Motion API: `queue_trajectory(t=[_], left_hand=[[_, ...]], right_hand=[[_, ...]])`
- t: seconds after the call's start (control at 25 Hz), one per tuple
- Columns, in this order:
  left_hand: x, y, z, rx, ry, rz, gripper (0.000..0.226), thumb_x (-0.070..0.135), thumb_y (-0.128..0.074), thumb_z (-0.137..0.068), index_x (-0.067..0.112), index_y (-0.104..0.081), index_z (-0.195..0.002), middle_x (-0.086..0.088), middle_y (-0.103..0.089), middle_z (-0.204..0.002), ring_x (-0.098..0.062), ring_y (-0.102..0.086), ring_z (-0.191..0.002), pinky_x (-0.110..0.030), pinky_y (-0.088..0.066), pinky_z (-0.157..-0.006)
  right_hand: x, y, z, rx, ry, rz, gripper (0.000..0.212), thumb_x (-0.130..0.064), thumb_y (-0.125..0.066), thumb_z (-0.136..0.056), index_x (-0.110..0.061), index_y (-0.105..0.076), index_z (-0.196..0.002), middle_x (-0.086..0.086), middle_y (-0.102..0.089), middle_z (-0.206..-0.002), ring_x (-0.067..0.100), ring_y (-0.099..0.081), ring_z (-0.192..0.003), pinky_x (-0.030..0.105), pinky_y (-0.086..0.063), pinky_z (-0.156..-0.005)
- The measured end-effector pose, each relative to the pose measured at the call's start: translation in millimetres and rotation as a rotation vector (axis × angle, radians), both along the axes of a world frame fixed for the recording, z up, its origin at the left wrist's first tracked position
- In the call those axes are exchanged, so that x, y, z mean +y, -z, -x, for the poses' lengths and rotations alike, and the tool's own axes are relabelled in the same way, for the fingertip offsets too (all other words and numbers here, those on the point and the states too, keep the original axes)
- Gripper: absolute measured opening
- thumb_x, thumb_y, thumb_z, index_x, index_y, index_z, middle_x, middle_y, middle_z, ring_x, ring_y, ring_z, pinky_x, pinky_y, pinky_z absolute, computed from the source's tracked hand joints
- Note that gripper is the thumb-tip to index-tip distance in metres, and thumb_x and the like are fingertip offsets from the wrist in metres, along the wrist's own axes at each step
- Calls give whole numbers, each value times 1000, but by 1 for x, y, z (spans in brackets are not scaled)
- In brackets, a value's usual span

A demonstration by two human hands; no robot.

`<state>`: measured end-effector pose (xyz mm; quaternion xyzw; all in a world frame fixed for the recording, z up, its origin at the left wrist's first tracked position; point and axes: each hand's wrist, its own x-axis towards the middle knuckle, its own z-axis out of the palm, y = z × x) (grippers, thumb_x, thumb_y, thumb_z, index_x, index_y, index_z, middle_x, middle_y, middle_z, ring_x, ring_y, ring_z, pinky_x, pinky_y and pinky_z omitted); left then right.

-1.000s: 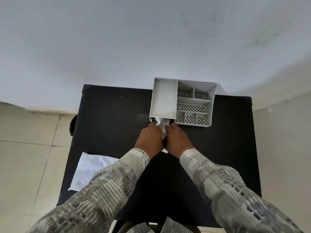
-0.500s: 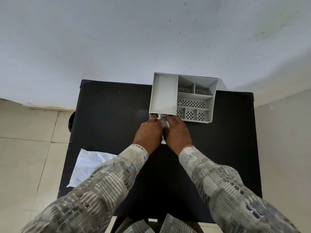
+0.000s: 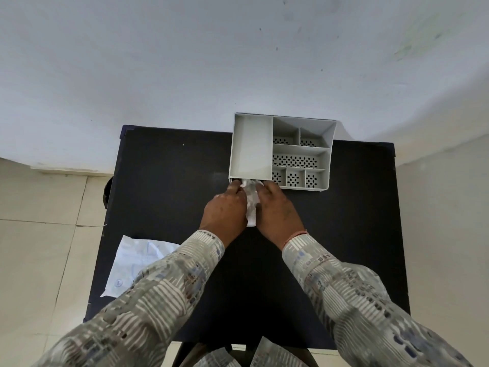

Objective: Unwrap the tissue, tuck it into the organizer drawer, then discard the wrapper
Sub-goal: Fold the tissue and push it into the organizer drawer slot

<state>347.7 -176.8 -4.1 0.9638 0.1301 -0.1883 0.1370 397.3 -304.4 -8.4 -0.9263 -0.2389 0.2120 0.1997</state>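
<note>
Tissue (image 3: pixel 250 197) was out of its wrapper (image 3: pixel 135 263), clasped between the left hand (image 3: pixel 225 207) and right hand (image 3: pixel 277 207) at the organizer (image 3: pixel 280 152) drawer's front edge; tucking seemed unfinished. Wrapper lay undiscarded on the surface (image 3: pixel 169 181). Upper compartments looked empty.

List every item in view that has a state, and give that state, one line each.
Tissue: unwrapped, crumpled, pinched between both hands at the organizer's front edge, part still outside.
Organizer: upright on the table, top compartments empty.
Drawer: hidden by the hands, cannot tell how far open.
Wrapper: empty, flat on the table's near left corner, not yet discarded.
Left hand: closed on the tissue.
Right hand: closed on the tissue.
</note>
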Motion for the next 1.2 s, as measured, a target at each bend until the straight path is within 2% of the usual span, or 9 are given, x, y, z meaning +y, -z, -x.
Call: queue_trajectory(t=[0.12, 0.32, 0.44, 0.56, 0.72, 0.84, 0.96, 1.04, 1.2], left_hand=[[2, -2, -6, -23, 31, -40, 34, 13, -62, -96, 11, -68, -129, -8, -58, -143, -36, -74, -106, -45, -63, -83], [11, 4, -15, -23, -34, 14, 28, 14, -57, -95, 10, -73, -118, -10, -69, -121, -39, -73, -104, -45, -59, -82], [15, 6, -1, -247, -140, 228, 34, 14, -53, -93, 16, -79, -116, -6, -76, -111, -31, -75, -100, -40, -59, -86], [13, 5, 26, -494, -433, 307, 40, 9, -58, -91, 20, -78, -124, -3, -75, -126, -20, -71, -111, -36, -55, -96], [15, 21, 37, -195, -767, 519, 36, 26, -66, -87, 28, -73, -121, 0, -79, -113, -22, -76, -101, -45, -62, -95], [18, 21, 30, -126, -803, 604, 20, 21, -72, -85, 25, -79, -103, 2, -82, -94, -21, -80, -83, -44, -67, -82], [20, 18, 30, -115, -823, 669, 24, 5, -74, -84, 19, -78, -103, -3, -79, -86, -23, -81, -67, -43, -69, -71], [17, 19, 38, -88, -819, 679, 29, 1, -75, -86, 15, -76, -112, -5, -78, -87, -23, -80, -68, -42, -69, -68], [7, 26, 48, -90, -831, 716, 33, 2, -76, -88, 17, -73, -117, -4, -78, -88, -19, -81, -70, -40, -69, -68]], right_hand=[[4, 10, 5, -92, -47, 47, 55, -7, -62, -92, -13, -54, -146, 15, -53, -146, 35, -73, -102, 46, -62, -87], [11, 12, -9, -98, 112, -11, 30, -4, -62, -89, -6, -73, -118, 18, -68, -118, 35, -69, -104, 39, -55, -90], [7, 15, -6, -92, 121, -78, 34, 1, -64, -86, -5, -74, -117, 19, -69, -115, 36, -69, -103, 41, -55, -90], [2, 10, -6, -27, 216, -178, 34, -6, -61, -89, -4, -72, -121, 18, -69, -123, 34, -66, -113, 40, -52, -102], [-1, -6, 11, 132, 195, -197, 49, -32, -54, -95, -11, -63, -138, 15, -51, -152, 29, -51, -137, 38, -42, -115], [-1, -4, 21, 133, 125, -73, 44, -27, -70, -90, -14, -68, -132, 11, -36, -164, 29, -48, -140, 35, -41, -112], [5, -1, 12, 77, 167, -26, 28, -13, -70, -88, -6, -76, -114, 14, -44, -158, 31, -56, -132, 31, -42, -107], [8, 4, 10, 31, 172, 7, 25, -7, -69, -85, -2, -77, -108, 18, -49, -153, 37, -63, -120, 36, -49, -102], [8, 14, 29, -66, 43, 66, 21, 7, -78, -70, 1, -71, -90, 30, -54, -147, 42, -72, -69, 41, -61, -61]])
